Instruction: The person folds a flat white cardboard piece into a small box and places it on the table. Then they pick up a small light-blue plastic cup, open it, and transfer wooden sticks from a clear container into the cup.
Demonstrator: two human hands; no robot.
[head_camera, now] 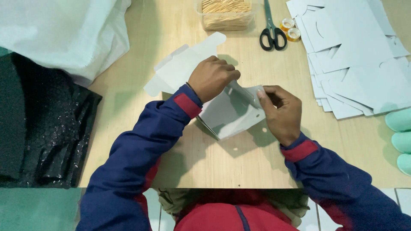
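Observation:
A flat pale grey cardboard box blank [233,112] lies partly folded on the wooden table [239,164]. My left hand [212,77] presses down on its upper left part with fingers curled. My right hand [280,113] pinches a flap at its right edge between thumb and fingers. A second unfolded white blank [182,64] lies just behind my left hand.
A stack of flat white blanks [355,55] fills the right side. Black-handled scissors [270,32], two tape rolls [290,29] and a clear tub of wooden sticks [226,13] sit at the back. White plastic sheet [64,34] and black sparkly fabric [38,124] lie left. Mint-green objects [400,141] sit at the right edge.

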